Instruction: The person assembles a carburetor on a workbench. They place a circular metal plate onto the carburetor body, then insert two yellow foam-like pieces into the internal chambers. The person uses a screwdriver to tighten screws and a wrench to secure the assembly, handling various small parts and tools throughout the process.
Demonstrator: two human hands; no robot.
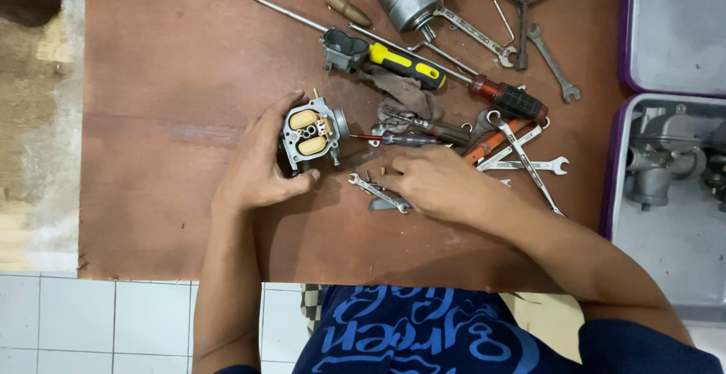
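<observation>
Presently listed, large to small: brown board (174,79), crowded with tools; carburetor body (311,133), float side up near mid-board, cupped in the left hand (261,164), fingers curled round it; right hand (439,185), fingertips pressed together over tiny screws (370,174) beside a small wrench (378,192). Risk, judged: screws could roll off among the clutter; the exposed floats could be knocked.

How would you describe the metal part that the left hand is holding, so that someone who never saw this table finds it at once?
Start at the brown board that serves as the work surface and find the left hand near its middle. It grips a small grey metal carburetor body, open side up. Unlike the wrenches and screwdrivers around it, it shows two tan oval floats inside.
</observation>
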